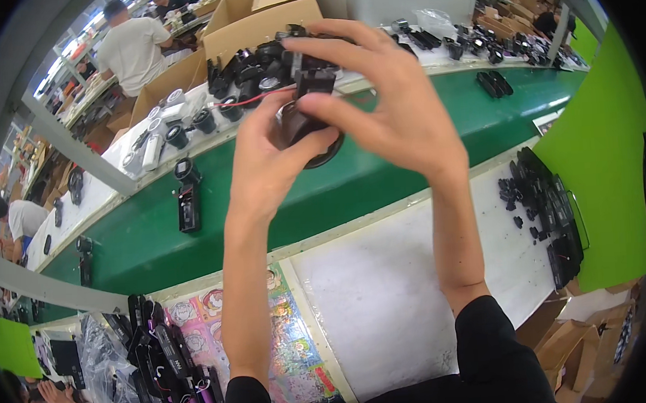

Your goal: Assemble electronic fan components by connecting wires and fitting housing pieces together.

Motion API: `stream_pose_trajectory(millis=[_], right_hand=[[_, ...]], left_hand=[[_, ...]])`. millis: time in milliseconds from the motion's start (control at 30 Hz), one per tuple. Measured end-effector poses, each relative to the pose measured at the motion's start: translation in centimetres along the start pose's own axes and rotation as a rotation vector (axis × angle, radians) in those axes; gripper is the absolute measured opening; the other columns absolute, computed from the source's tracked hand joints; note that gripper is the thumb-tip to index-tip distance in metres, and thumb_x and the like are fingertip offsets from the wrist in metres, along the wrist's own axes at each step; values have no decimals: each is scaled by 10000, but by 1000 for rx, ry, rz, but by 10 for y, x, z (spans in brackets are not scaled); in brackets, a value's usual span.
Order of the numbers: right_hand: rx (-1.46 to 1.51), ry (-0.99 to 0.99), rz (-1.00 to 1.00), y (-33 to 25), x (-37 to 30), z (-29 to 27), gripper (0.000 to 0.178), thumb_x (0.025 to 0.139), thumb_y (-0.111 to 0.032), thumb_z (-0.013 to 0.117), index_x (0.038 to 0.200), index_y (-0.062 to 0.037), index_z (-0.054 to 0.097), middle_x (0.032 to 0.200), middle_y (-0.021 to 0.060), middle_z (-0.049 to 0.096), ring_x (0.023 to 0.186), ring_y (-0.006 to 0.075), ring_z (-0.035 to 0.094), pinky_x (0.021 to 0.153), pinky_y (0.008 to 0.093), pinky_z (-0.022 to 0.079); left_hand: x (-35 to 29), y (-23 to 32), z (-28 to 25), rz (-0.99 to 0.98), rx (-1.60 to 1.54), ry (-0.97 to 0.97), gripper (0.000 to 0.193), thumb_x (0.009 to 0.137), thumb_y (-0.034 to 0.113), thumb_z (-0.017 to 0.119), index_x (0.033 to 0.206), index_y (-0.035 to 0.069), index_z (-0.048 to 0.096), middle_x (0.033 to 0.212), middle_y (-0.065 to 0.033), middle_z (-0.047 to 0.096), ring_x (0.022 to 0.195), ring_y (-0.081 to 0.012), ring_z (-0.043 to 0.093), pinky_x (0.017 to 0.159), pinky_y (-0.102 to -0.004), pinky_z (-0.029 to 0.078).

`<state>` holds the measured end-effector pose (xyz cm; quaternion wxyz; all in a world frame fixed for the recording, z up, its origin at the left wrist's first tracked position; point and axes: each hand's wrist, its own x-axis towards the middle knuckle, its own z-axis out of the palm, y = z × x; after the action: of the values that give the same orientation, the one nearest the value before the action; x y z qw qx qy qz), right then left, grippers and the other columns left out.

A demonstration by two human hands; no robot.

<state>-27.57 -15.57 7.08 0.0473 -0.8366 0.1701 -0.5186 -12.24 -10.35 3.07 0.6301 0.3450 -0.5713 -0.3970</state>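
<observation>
The left hand (271, 149) grips the rounded, glossy end of a black plastic device (315, 82) while the right hand (406, 98) grasps its blocky upper part, above the smooth green surface (380, 164). A thin red wire (256, 99) runs leftward from it. 2 slim black casings (494, 83) lie farther right, near each other.

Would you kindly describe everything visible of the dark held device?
The dark device looks plastic, with a blocky upper part and a glossy, rounded lower part, both partly hidden. A red wire extends left beside it. It is held above the green surface, left hand around its lower part, right hand at its upper part.
</observation>
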Motion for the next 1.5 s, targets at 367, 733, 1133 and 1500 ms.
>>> stream_pose_trajectory(millis=[367, 733, 1133, 1500], right_hand=[[80, -90, 220, 36, -8, 36, 725, 770, -395, 678, 1280, 39, 401, 1162, 246, 533, 1069, 345, 538, 908, 360, 429], [-1149, -96, 716, 390, -155, -49, 352, 746, -354, 528, 773, -32, 666, 827, 130, 649, 859, 330, 584, 685, 467, 450], [-923, -151, 1245, 431, -182, -133, 288, 786, -229, 545, 1022, -104, 654, 1057, 210, 619, 1015, 364, 587, 887, 437, 467], [-461, -110, 751, 337, -139, -55, 175, 715, -191, 676, 860, -109, 729, 797, 88, 695, 710, 199, 673, 678, 290, 517]], left_hand=[[10, -16, -18, 51, -537, 371, 258, 893, 198, 577, 1104, 54, 537, 1028, -90, 614, 958, -189, 578, 819, -391, 498], [19, -17, -21, -45, -606, 541, 196, 845, 166, 635, 992, 60, 560, 931, -70, 608, 815, -176, 582, 723, -359, 492], [27, -11, -18, -57, -508, 507, 209, 845, 174, 618, 1008, 53, 567, 925, -71, 612, 827, -154, 600, 697, -362, 511], [33, -13, -13, -55, -553, 411, 193, 840, 168, 614, 985, 56, 553, 933, -61, 606, 842, -155, 595, 709, -346, 510]])
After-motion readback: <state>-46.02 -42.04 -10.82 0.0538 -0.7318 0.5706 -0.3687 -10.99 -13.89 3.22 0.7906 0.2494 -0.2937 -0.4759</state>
